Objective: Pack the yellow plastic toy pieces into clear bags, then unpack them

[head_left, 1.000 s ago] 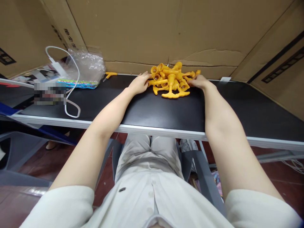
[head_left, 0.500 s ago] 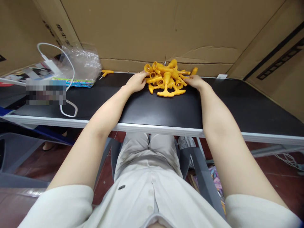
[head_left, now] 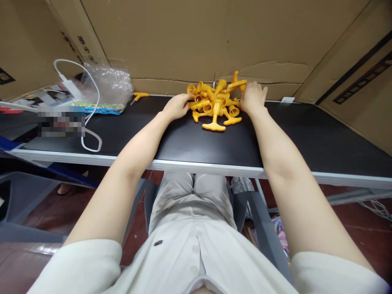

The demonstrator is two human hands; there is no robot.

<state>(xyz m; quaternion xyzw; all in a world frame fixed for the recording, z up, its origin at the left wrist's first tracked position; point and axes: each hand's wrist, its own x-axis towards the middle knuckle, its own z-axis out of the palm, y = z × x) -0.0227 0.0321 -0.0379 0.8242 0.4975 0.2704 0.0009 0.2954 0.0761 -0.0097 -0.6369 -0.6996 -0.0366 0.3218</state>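
A heap of several yellow plastic T-handled parts lies at the far edge of the black table, against the cardboard wall. My left hand rests on the table at the heap's left side, fingers curled against the parts. My right hand is at the heap's right side, raised a little, fingers spread and pressing on the upper parts. One yellow part sticks out toward me at the heap's front.
A single yellow part lies apart at the left. A clear plastic bag on a coloured packet, a white charger with cable and papers sit at the table's left. Cardboard boxes wall the back and right.
My right hand has lifted from the table and shifted onto the heap's upper right, fingers spreading. The heap has been squeezed tighter and pushed slightly; some parts now stick upward.
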